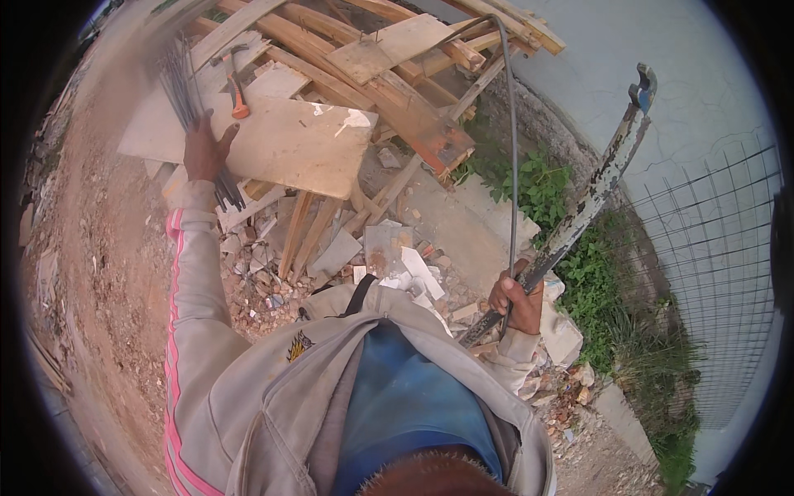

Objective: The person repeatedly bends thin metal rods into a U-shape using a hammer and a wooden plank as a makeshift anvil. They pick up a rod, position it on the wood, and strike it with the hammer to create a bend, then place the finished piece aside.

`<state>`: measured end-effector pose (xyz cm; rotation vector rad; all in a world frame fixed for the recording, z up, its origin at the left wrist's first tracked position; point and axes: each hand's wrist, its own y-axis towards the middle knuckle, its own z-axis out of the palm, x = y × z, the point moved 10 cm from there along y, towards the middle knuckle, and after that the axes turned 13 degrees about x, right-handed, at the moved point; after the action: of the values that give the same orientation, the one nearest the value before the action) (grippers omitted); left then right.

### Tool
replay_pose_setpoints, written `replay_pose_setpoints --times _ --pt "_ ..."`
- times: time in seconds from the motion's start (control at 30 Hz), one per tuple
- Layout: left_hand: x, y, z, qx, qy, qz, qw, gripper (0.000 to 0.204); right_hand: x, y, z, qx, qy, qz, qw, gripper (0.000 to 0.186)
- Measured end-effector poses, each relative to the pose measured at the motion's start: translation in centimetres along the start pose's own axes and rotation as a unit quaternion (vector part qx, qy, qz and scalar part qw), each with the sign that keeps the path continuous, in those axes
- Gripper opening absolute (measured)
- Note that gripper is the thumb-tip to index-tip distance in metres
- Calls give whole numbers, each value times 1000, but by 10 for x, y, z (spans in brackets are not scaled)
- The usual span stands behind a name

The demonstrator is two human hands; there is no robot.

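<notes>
Outdoors on rubble-strewn dirt by a wall | left hand [203, 149] clamped on one rebar bundle [186, 99] | right hand [517, 302] clamped on one bending bar [579, 215] | one hammer [237, 91] on plywood [298, 153]

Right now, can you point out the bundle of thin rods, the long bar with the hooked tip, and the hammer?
bundle of thin rods [178, 87], head view, mid-length of the rods
long bar [597, 182], head view, paint-flecked shaft
hammer [239, 103], head view, orange handle
</notes>
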<state>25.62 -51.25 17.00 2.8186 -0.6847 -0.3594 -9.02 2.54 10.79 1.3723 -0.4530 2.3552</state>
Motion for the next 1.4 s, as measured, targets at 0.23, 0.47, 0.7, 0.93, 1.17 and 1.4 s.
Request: replay_pose_setpoints --times 0.23,0.47,0.7,0.93,1.17,1.4 --pt "-261 16 -98 -143 -232 369 889 52 17 -14 15 119 -25 -13 993 29" --pt "-318 34 -58 29 -195 448 872 41 21 -51 -26 54 1 -6 999 31" --pt "-255 -17 34 155 -235 310 908 30 9 -32 -79 -52 -89 100 990 22" --pt "-238 -49 77 155 -166 280 933 24 -7 -4 -125 -52 -182 194 963 25" --pt "-243 -53 82 144 -122 264 946 20 -7 -4 -134 -78 -180 202 960 25" --pt "-239 -54 89 144 -123 235 953 17 -4 0 -135 -61 -197 201 958 25"
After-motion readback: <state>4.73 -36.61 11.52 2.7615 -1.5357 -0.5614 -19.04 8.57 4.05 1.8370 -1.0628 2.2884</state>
